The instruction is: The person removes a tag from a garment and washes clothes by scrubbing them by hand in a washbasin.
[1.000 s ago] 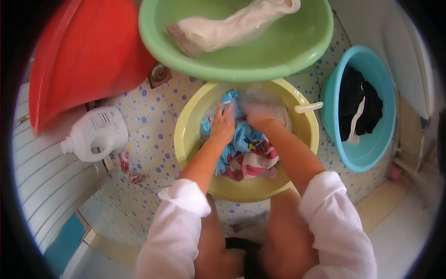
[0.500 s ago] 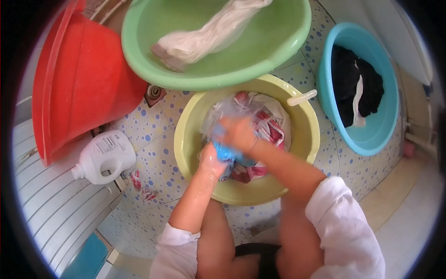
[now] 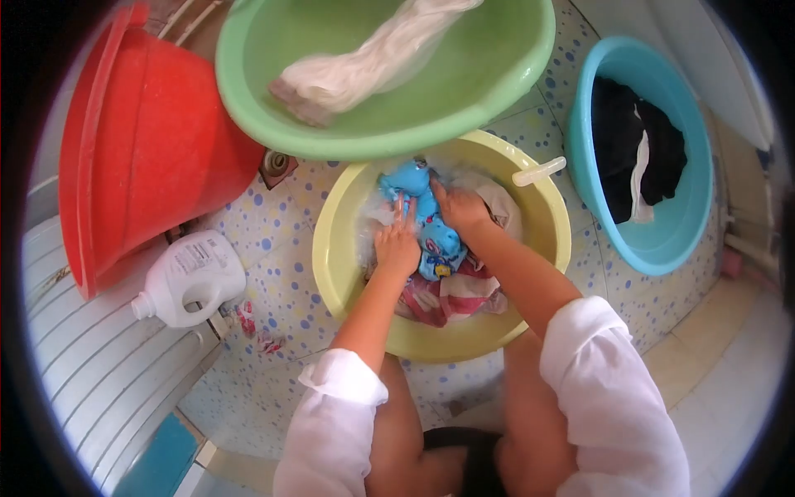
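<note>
A yellow basin (image 3: 331, 286) holds sudsy water and wet clothes. My left hand (image 3: 397, 245) lies with its fingers spread at the left edge of a blue printed cloth (image 3: 439, 238). On the cloth's right side is my right hand (image 3: 460, 209), its fingers bent against the blue fabric. Below both hands a red and white cloth (image 3: 451, 300) lies bunched in the basin. Pale fabric (image 3: 501, 207) shows beyond my right hand.
A green basin (image 3: 348, 147) with a white garment (image 3: 364, 73) stands beyond. At right, a light blue basin (image 3: 584, 157) holds black clothing (image 3: 617, 149). A red tub (image 3: 157, 141) and white jug (image 3: 195, 277) are at left. A floor drain (image 3: 277, 163) shows between tubs.
My hands have moved apart from their blurred meeting over the clothes. The blue cloth, bunched between them before, now lies stretched out lengthwise. The view has stayed nearly the same since half a second ago.
</note>
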Demonstrator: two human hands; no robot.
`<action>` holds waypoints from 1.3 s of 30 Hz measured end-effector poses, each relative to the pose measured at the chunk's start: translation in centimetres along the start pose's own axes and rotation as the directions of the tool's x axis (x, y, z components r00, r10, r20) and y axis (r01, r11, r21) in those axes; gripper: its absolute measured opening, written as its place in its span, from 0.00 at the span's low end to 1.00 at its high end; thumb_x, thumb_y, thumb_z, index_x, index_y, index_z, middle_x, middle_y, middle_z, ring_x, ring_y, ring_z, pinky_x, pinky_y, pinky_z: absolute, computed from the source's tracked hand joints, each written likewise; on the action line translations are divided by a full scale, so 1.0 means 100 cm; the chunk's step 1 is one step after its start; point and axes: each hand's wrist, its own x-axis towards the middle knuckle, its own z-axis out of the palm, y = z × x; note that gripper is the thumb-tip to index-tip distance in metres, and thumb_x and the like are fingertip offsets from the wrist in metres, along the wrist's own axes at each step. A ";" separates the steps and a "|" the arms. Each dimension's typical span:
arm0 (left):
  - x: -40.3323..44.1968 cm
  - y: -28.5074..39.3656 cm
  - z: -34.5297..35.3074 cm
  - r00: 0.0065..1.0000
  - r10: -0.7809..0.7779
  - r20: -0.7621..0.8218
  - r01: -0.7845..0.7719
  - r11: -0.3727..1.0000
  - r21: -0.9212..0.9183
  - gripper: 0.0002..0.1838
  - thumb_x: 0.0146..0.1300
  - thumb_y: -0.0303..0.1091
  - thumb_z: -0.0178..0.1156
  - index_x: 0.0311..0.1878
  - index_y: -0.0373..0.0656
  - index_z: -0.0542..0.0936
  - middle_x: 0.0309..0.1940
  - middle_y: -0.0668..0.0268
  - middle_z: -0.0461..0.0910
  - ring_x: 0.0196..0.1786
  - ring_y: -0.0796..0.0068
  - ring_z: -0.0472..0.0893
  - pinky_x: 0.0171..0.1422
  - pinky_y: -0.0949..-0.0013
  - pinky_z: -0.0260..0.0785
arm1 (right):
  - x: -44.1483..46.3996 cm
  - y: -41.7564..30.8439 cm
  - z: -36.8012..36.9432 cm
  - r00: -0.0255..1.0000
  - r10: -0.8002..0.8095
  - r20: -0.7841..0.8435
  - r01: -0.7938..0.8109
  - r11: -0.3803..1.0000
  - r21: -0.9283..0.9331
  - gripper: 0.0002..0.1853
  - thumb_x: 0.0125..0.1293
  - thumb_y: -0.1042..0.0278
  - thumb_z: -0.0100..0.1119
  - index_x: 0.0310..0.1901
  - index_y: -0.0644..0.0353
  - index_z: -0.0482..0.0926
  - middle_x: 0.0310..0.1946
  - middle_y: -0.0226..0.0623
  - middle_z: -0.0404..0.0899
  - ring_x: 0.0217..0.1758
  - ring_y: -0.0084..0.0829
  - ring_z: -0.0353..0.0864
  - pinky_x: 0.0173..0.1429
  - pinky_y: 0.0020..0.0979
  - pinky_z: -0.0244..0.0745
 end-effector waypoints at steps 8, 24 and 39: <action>-0.002 -0.016 -0.063 0.900 0.285 0.329 0.412 -0.804 -0.428 0.25 0.65 0.42 0.50 0.62 0.45 0.61 0.56 0.61 0.67 0.54 0.64 0.71 0.60 0.59 0.62 | -0.071 -0.089 -0.087 0.787 -0.380 -0.486 0.566 0.759 0.323 0.13 0.48 0.67 0.55 0.39 0.47 0.72 0.27 0.33 0.70 0.28 0.33 0.76 0.25 0.34 0.72; -0.025 0.000 -0.151 0.981 -0.160 0.107 0.091 -0.102 -0.991 0.28 0.68 0.46 0.43 0.66 0.43 0.54 0.47 0.56 0.73 0.50 0.66 0.75 0.54 0.64 0.68 | -0.042 -0.036 -0.131 0.904 0.027 -0.426 0.343 0.550 0.762 0.15 0.52 0.64 0.61 0.43 0.54 0.77 0.37 0.41 0.76 0.40 0.43 0.77 0.42 0.37 0.73; -0.036 0.019 -0.070 0.756 -0.311 0.576 0.443 -0.404 -0.800 0.26 0.64 0.43 0.51 0.63 0.60 0.54 0.53 0.63 0.64 0.51 0.69 0.70 0.50 0.65 0.67 | -0.011 0.010 0.005 0.808 -0.100 -0.580 0.189 0.977 0.094 0.15 0.55 0.71 0.48 0.45 0.50 0.75 0.43 0.48 0.71 0.46 0.46 0.76 0.46 0.40 0.74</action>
